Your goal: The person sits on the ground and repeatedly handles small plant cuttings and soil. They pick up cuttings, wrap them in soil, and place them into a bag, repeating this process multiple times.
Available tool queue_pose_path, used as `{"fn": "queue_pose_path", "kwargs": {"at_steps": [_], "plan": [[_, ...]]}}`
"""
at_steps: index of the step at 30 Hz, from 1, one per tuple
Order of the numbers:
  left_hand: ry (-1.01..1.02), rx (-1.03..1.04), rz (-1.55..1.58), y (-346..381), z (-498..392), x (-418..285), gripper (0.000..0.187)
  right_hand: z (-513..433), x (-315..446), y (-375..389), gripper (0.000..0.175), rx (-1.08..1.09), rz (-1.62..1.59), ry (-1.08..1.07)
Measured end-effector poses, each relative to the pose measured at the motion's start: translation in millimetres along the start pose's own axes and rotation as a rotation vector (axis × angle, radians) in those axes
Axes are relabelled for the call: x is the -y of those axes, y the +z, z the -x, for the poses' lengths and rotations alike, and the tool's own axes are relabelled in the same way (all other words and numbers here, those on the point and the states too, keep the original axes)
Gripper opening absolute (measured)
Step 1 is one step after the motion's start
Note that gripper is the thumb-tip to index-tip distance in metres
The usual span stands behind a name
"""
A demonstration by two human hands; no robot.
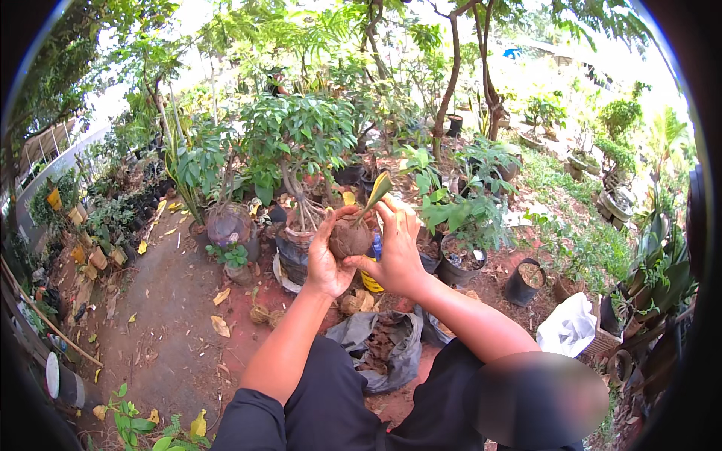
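Observation:
A round brown ball of fibrous soil [348,239] is held up before me, with a green and yellow leaf [379,189] rising from its top. My left hand [327,262] cups the ball from the left and below. On the other side, my right hand [399,248] has its thumb against the ball's lower right, while its raised fingers are close to the leaf; whether they touch it is unclear. Below my hands, between my knees, an open black plastic bag [389,355] contains dark brown fibrous material [383,344].
Beyond my hands stands a potted plant [296,222] with woody stems. A yellow container [370,281] is partly behind my right hand. Fibrous balls [265,315] lie on the ground to the left. At right are a black pot [525,282] and a white plastic bag [567,325].

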State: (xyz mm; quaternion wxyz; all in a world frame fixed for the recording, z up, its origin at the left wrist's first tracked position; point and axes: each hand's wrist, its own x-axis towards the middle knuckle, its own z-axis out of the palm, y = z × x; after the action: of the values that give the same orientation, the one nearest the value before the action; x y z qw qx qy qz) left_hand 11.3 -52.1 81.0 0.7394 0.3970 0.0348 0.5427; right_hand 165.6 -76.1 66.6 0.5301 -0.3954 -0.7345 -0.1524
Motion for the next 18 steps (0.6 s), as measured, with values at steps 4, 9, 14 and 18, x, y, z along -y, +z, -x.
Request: {"fn": "queue_pose_path", "kwargs": {"at_steps": [4,9,14,18], "plan": [[0.075,-0.093,-0.074,-4.4,-1.5,4.1,0.034,0.2,-3.7,7.8,0.089,0.26,-0.182,0.104],[0.088,-0.156,-0.114,-12.0,-2.8,5.2,0.03,1.3,-6.4,8.3,0.078,0.273,-0.353,0.108],[0.056,-0.186,-0.102,-14.1,-2.9,3.3,0.025,0.9,-6.2,4.3,0.081,0.334,-0.298,0.124],[0.118,-0.183,-0.184,-9.7,1.4,0.2,0.017,2.4,-5.7,8.8,0.083,0.347,-0.27,0.137]]}}
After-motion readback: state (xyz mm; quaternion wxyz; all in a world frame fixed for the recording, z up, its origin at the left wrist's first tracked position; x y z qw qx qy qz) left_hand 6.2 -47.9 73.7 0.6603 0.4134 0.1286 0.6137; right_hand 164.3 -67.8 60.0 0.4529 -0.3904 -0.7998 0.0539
